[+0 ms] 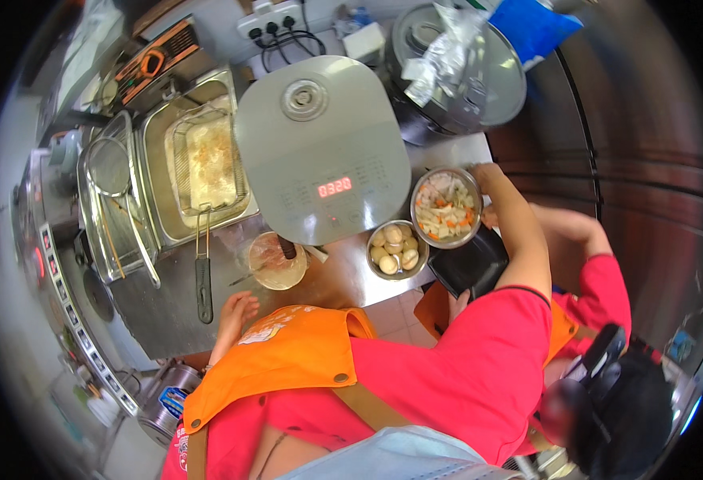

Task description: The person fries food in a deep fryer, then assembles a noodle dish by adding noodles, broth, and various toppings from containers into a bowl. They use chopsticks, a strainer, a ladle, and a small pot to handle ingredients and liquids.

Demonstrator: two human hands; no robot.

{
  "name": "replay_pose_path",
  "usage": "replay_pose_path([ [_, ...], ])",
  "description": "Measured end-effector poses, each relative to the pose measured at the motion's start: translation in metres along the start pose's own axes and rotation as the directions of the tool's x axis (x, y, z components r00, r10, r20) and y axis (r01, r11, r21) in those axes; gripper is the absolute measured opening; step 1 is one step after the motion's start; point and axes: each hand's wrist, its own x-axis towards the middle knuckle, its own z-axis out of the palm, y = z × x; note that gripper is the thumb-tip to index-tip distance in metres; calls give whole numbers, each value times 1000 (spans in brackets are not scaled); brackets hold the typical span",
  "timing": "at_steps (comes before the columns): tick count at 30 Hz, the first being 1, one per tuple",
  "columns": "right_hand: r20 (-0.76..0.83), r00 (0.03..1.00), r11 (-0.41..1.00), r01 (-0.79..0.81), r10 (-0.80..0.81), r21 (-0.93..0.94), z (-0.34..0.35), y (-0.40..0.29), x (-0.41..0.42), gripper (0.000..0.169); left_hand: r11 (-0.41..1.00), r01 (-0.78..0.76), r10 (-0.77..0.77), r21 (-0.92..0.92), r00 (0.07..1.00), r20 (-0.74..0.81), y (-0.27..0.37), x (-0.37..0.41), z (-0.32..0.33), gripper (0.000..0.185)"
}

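My right hand [486,175] is at the far right rim of a round metal bowl [445,210] of chopped white and orange vegetables and appears to grip it; its fingertips are hidden. Beside that bowl is a smaller metal bowl [397,252] of what look like peeled eggs. A black container [470,262] lies just below the vegetable bowl, with a co-worker's hand [459,305] on its near side. My left hand [237,313] hangs empty at the counter's near edge, fingers loosely apart. It is nearest the dark handle of a fryer basket [204,294] and a round tub [278,262].
A large grey cooker [333,144] with a lit display occupies the middle of the counter. Left of it stands a fryer [153,180] holding the wire basket. Foil lies on a lidded pot [495,90] at the back. The co-worker [603,282] stands close on my right.
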Motion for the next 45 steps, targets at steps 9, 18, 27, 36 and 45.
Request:
replay_pose_path([
  [9,-378,907,982,164,-185,-89,25,15,22,32,999,-22,21,-37,999,-26,-9,-3,-4,29],
  [18,-221,965,978,-104,143,181,-5,2,18,23,660,-191,277,-727,961,-1,30,-29,-3,42],
  [27,-459,728,857,-479,509,190,-50,-9,-77,19,219,258,232,-941,923,307,42,8,-39,50],
  [36,-393,434,583,-659,811,475,-142,-162,-218,38,882,-179,373,-436,830,414,100,-7,-31,24],
  [45,-744,421,785,111,519,610,-217,-338,-258,23,862,-321,471,-392,791,390,61,-34,-40,18],
])
